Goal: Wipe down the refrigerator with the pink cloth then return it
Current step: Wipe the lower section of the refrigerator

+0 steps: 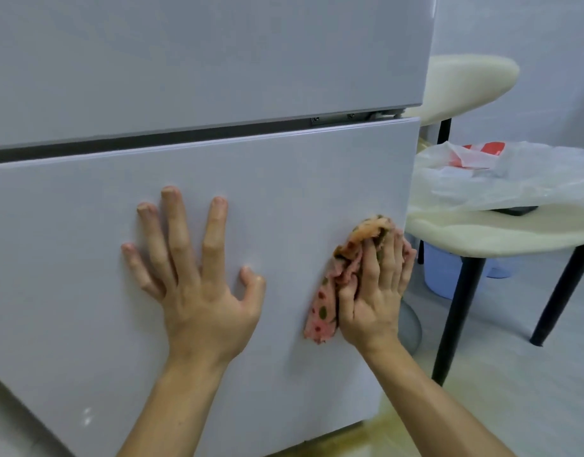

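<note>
White gloss fills most of what I see: the fridge (86, 199), its lower door (69, 291) facing the person and a dark gap dividing it from the upper door (185, 61). On the lower door the left hand (198, 291) lies flat, and I take it as a brace, steadying the body and holding the door shut against the push of wiping. Its fingers (178, 225) are spread wide apart and nearly straight, tips and thumb touching the panel, holding nothing. Just to the right, near the door's right edge, the cloth (326, 311) is pressed against the same panel: pink with green and red spots, bunched at the top and with a loose tail hanging below. The right hand (376, 291) covers it, fingers close together and bent slightly into the folds, thumb pinning the tail, so the cloth is gripped and pushed onto the surface at once. That grip looks meant to stop the cloth slipping as it rubs. Wiping seems to be under way on this lower door; the return of the cloth is not yet begun. Beyond the fridge stands a cream table (481, 232) on dark legs, a plastic bag (514, 173) lying on it, and a blue bucket (442, 275) beneath.
</note>
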`<action>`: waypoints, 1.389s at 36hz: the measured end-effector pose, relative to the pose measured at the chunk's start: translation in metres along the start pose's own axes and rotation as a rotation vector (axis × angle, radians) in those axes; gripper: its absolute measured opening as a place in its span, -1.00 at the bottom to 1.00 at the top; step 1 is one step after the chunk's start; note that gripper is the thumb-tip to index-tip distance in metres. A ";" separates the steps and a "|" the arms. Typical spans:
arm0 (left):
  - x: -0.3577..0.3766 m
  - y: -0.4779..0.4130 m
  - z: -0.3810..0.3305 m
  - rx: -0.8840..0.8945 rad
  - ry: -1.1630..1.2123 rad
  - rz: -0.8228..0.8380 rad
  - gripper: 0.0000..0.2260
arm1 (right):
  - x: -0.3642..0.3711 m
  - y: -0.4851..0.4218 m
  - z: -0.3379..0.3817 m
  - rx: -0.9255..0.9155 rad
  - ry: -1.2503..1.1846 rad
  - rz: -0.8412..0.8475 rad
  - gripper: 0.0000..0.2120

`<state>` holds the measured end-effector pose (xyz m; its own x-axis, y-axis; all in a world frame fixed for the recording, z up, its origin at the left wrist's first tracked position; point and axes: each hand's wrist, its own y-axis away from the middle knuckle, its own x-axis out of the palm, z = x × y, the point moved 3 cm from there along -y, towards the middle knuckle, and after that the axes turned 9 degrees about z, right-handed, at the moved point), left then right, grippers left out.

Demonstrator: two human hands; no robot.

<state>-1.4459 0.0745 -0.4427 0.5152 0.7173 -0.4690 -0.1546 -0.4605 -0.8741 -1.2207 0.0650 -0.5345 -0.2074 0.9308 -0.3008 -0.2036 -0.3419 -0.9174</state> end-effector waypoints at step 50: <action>-0.049 0.016 0.089 0.027 -0.065 0.092 -0.20 | -0.010 -0.098 0.076 0.445 -0.144 -0.263 -0.44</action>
<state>-1.5489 0.0784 -0.4446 0.4425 0.7056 -0.5535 -0.2214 -0.5122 -0.8298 -1.2710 0.0795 -0.4216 -0.2171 0.9761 -0.0080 -0.6462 -0.1498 -0.7483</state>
